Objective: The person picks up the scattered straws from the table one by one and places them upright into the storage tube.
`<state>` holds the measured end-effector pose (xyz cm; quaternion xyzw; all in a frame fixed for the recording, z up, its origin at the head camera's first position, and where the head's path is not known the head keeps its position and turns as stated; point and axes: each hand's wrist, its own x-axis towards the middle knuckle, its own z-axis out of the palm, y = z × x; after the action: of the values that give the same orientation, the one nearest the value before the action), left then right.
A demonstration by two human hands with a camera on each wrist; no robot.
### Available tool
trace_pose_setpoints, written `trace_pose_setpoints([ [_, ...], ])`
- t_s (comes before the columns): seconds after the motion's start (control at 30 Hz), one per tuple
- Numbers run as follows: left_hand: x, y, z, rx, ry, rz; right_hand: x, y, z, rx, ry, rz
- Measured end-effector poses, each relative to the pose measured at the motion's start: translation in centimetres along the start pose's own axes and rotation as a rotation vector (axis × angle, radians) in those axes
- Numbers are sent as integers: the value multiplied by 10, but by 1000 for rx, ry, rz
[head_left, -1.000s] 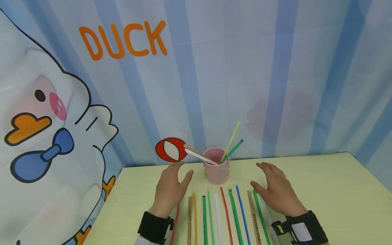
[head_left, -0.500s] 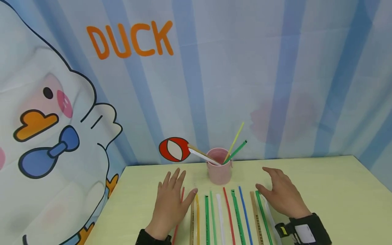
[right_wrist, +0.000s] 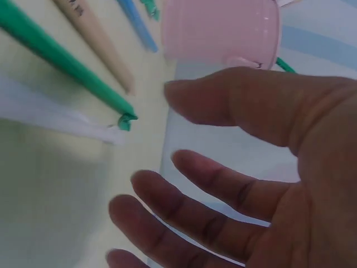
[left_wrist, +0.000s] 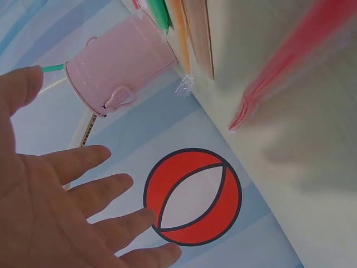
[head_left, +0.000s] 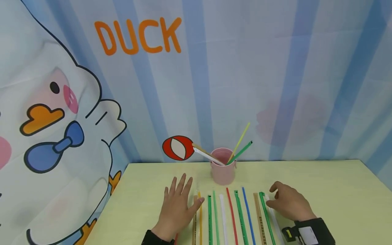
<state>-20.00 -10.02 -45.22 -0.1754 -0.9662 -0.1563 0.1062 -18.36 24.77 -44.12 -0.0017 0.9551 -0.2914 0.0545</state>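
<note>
A row of wrapped straws lies side by side on the pale yellow table (head_left: 330, 183). My left hand (head_left: 179, 209), fingers spread, hovers over the row's left end. Beneath it is a red straw (left_wrist: 295, 56) in a clear wrapper, mostly hidden in the head view; a brown straw (head_left: 194, 224) and an orange-yellow straw (head_left: 200, 217) lie beside it. At the right end, my right hand (head_left: 291, 202) holds nothing, its fingers bent and thumb apart from them. Nearest to that hand are a white straw (right_wrist: 61, 120) and a green straw (right_wrist: 67, 61).
Behind the row stands a pink bucket (head_left: 223, 175) with a yellow straw (head_left: 240, 139), a green straw (head_left: 243, 151), a white straw (head_left: 206, 155) and a brown straw (head_left: 202, 148) leaning out. A duck-print curtain (head_left: 232, 78) hangs along the table's back edge.
My left hand has come down and nearer, fingers spreading over the left straws. My right hand has lowered toward the white straw, its fingers bending more. The head view has shifted slightly.
</note>
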Motion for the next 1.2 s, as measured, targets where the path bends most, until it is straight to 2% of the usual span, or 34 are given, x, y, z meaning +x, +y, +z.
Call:
trace_pose_setpoints([
  [0.17, -1, -1, -1, -3, -1, 6, 1, 5, 9, -26, -42, 23],
  [0.5, 2, 3, -3, 14, -44, -29, 1, 11, 22, -75, 11, 35],
  [0.8, 2, 2, -2, 11, -58, -24, 6, 11, 25, -99, 20, 46],
  [1.03, 2, 3, -1, 12, -57, -30, 7, 13, 25, -89, 27, 44],
  [1.2, 1, 3, -1, 19, -54, -39, 5, 14, 19, -31, 12, 34],
])
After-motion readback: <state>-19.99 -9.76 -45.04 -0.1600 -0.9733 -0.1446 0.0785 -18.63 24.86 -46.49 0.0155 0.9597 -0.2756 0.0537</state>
